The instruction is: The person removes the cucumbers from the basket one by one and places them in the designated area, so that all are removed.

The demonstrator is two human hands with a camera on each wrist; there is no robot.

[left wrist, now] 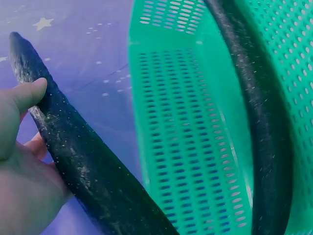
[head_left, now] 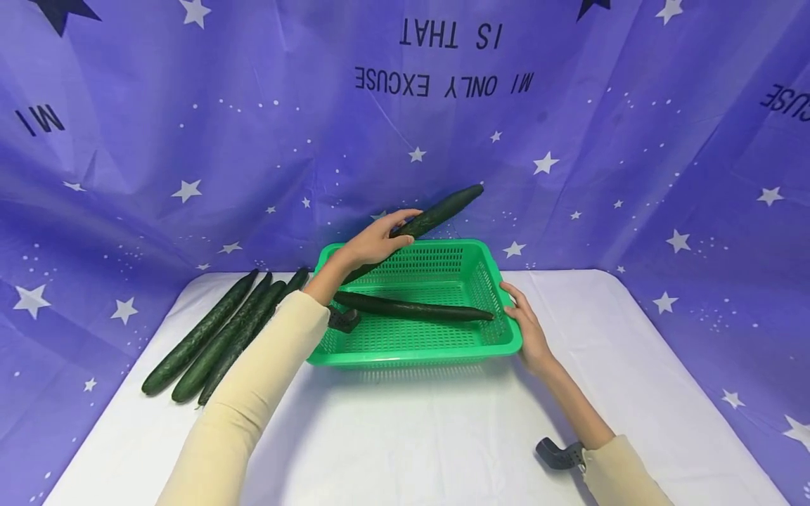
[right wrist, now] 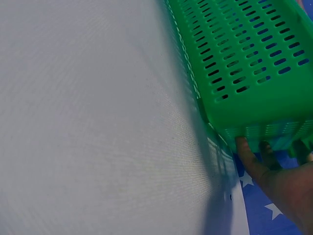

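Note:
My left hand point(head_left: 375, 242) grips a long dark green cucumber point(head_left: 446, 209), thumb on one side and fingers on the other. This cucumber slants over the back left part of a green plastic basket point(head_left: 405, 357), its far end pointing up and right. Inside the basket lies another cucumber point(head_left: 414, 309), stretched across from left to right. At the basket's right end my right hand point(head_left: 531, 334) holds the rim. In the right wrist view, fingertips point(right wrist: 242, 143) touch the outer end wall; the thumb is hidden there.
Several more cucumbers point(head_left: 202, 344) lie side by side at the table's left, partly covered by the left sleeve point(head_left: 266, 379). A white cloth covers the table point(head_left: 405, 436). A purple star-printed curtain point(head_left: 405, 140) hangs close behind the basket. Dark devices point(head_left: 560, 455) sit at the wrists.

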